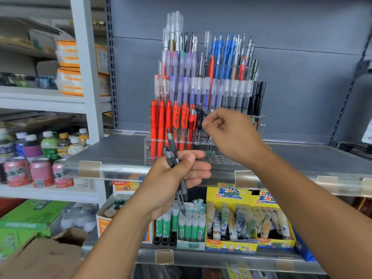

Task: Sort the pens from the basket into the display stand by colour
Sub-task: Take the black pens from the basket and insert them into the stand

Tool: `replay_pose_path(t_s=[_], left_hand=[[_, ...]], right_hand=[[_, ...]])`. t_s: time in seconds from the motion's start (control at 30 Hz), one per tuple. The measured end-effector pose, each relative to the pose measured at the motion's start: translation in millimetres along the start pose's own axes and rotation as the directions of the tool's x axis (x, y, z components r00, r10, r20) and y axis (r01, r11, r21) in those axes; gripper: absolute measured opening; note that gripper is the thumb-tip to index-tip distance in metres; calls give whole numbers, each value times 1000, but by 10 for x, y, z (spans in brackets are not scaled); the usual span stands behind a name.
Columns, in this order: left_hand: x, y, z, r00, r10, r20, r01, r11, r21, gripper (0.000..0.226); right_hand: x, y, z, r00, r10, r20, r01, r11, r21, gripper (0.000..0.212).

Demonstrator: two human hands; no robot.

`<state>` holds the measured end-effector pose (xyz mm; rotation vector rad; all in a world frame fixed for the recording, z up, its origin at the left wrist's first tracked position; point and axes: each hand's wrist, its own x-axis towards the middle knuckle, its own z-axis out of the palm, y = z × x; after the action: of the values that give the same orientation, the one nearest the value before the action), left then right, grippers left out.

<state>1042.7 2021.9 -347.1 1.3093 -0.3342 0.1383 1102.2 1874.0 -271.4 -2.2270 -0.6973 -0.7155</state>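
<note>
Gripping two grey-black pens (pixel 174 158) in our left hand (pixel 173 184) at the frame's centre, we hold them upright in front of the clear acrylic display stand (pixel 153 144) on the grey shelf (pixel 112 152). Our right hand (pixel 229 133), fingers curled, is at the stand's lower row beside the red pens (pixel 161 121); we cannot tell whether it pinches anything.

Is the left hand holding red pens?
No, the left hand grips dark grey pens; the red pens stand in the front row of the display stand.
</note>
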Motion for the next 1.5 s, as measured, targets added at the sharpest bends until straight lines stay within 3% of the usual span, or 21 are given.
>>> replay_pose_path(t_s=[0.23, 0.57, 0.77, 1.07, 1.5], left_hand=[[51, 56, 65, 1000, -9, 13, 9, 1000, 3, 24], [77, 61, 57, 999, -5, 43, 6, 1000, -14, 22], [68, 11, 28, 999, -10, 52, 9, 1000, 20, 27], [6, -140, -56, 998, -37, 50, 35, 998, 44, 29], [28, -251, -155, 1000, -1, 23, 2, 1000, -18, 29]], right_hand=[[-160, -187, 37, 959, -110, 263, 66, 983, 170, 15], [-171, -176, 33, 928, -138, 345, 35, 957, 289, 12], [-110, -120, -5, 985, -8, 174, -61, 921, 385, 16], [46, 76, -192, 981, 80, -175, -8, 926, 378, 15], [316, 191, -126, 949, 116, -295, -29, 959, 282, 13]])
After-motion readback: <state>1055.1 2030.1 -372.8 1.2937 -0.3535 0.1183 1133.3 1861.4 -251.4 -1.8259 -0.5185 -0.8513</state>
